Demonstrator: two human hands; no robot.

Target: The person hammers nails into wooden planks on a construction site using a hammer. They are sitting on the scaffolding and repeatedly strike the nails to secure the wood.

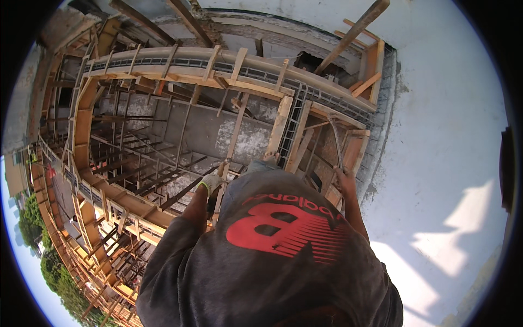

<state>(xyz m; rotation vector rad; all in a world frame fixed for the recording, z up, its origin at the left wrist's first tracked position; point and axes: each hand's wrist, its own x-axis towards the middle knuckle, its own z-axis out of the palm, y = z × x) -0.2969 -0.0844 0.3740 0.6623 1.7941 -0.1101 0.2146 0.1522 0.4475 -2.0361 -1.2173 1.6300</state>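
My left hand (210, 182), in a pale work glove, is at the left of my body with its fingers curled. A short brownish piece (224, 165) rises beside the fingers; I cannot make out whether they grip it or a long upright timber behind. On the right, my bare right hand (344, 177) is closed round the lower end of a long, thin, curved grey bar (338, 140). The bar's bent upper end reaches over a small timber-framed opening (321, 144) by the wall.
A steel rebar cage (293, 128) runs between wooden formwork boards (280, 122) ahead of my bare foot (271, 157). Timber props (185, 128) stand in the deep space below. A pale wall (436, 136) rises on the right; slanted poles (357, 32) lean at the far side.
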